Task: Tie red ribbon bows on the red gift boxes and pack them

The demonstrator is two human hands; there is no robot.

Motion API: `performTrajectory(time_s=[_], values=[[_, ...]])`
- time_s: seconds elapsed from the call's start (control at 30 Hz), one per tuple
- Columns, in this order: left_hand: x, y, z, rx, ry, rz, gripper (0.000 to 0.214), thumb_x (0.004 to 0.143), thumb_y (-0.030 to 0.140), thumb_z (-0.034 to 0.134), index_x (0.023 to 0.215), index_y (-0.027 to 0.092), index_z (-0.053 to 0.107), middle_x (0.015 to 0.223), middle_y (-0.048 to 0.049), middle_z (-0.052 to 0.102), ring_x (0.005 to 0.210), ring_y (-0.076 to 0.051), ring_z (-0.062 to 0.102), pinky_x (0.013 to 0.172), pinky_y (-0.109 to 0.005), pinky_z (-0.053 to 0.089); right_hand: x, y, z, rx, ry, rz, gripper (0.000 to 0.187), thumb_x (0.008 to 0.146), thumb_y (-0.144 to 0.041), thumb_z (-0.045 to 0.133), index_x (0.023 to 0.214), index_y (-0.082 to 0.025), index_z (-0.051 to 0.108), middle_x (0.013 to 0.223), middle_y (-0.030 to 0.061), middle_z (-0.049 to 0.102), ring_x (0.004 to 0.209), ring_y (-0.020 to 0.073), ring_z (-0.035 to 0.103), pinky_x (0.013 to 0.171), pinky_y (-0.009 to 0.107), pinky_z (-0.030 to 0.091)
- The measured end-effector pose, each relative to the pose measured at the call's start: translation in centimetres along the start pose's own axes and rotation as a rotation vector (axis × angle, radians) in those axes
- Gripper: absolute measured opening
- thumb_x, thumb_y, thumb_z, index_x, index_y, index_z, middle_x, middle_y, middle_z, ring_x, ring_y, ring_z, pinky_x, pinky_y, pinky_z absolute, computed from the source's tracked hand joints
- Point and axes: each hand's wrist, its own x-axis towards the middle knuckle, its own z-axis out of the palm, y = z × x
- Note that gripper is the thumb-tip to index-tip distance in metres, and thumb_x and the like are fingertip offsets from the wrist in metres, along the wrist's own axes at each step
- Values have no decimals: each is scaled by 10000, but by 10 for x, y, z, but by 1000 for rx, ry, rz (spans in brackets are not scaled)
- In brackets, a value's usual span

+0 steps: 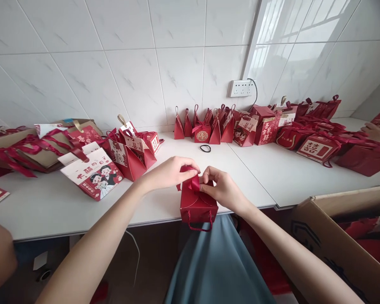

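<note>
A small red gift box (198, 204) with a rope handle hanging off its front stands at the near edge of the white table (164, 198). A red ribbon (193, 182) sits on top of the box. My left hand (169, 172) is closed, pinching the ribbon from the left. My right hand (220, 185) is closed too, pinching the ribbon from the right and resting on the box top.
Finished red boxes (205, 126) line the tiled wall, with a black hair tie (205, 148) before them. Flat printed boxes (93, 173) and ribbons pile at left, more red bags (316, 143) at right. Another person's hand (378, 131) is far right. An open carton (342, 236) stands near right.
</note>
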Motion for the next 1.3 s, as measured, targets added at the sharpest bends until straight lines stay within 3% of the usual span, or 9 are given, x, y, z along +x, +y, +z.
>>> performTrajectory(time_s=[0.13,0.3,0.43,0.63,1.07,1.3], values=[[2,-13,15,-177,111,40,214,809,346,551,876,171,653,837,-24,665,763,-146,594,723,-267,469,-1,0,2,-40,15,7,228,702,-243,602,632,-215,386,613,-47,524,566,103,441,523,223,363],[5,-13,21,-339,195,82,226,757,373,631,806,159,580,794,-16,633,741,-139,590,714,-275,469,1,1,8,-105,54,16,266,678,-249,618,592,-212,369,559,-61,464,529,93,386,504,220,322],[4,-19,26,-292,218,40,182,781,338,603,790,160,568,793,-22,624,737,-145,588,712,-290,464,0,2,7,-115,86,-12,263,677,-247,620,573,-208,382,578,-44,504,557,101,414,535,226,349],[-5,-29,38,-243,231,33,118,808,295,555,830,181,577,889,-14,643,836,-153,591,780,-285,456,-3,4,3,0,172,21,187,685,-259,617,613,-208,453,701,10,611,713,166,568,635,280,449],[-13,-28,45,-97,247,69,154,776,269,577,894,200,649,986,-36,669,967,-194,600,861,-305,474,-7,-11,-1,-395,303,-20,64,703,-177,529,673,-221,493,665,-26,615,643,146,592,591,253,441],[-16,-20,49,-226,288,41,252,858,411,517,812,189,626,846,-23,665,827,-172,620,727,-269,490,-7,-15,0,-485,275,-92,114,724,-157,549,664,-223,479,717,-12,645,687,159,598,642,267,444]])
